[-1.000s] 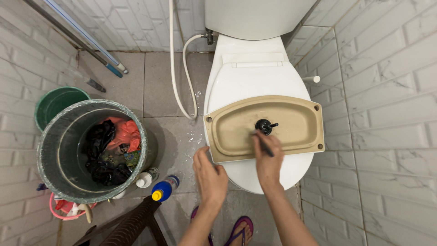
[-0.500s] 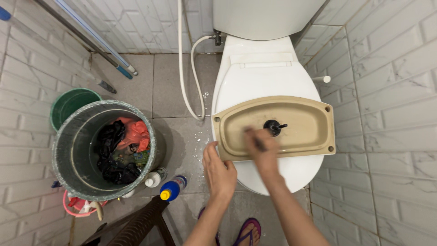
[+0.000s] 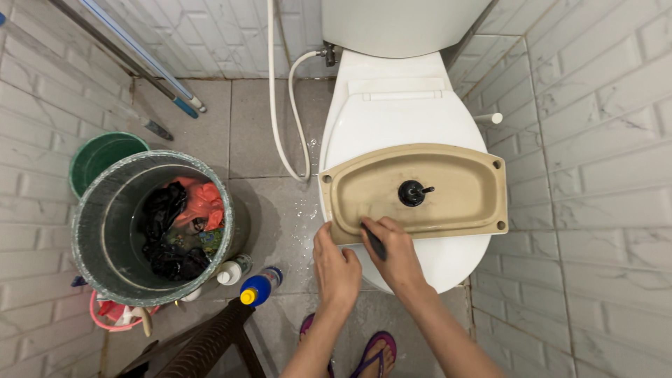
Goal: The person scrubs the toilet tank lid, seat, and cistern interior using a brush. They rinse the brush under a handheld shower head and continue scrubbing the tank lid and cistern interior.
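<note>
While the left hand [image 3: 337, 266] rests flat-fingered at the upturned beige cistern lid's [image 3: 455, 203] near-left corner, the right hand [image 3: 392, 253] pinches a slim dark brush [image 3: 373, 241] against its rim.

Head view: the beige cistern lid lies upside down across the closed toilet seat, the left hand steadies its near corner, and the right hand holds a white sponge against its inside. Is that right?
Not quite. In the head view the right hand holds a thin dark tool, not a white sponge, against the inside of the cistern lid. The rest stands: the lid lies upside down across the closed toilet seat, and the left hand is at its near corner.
</note>
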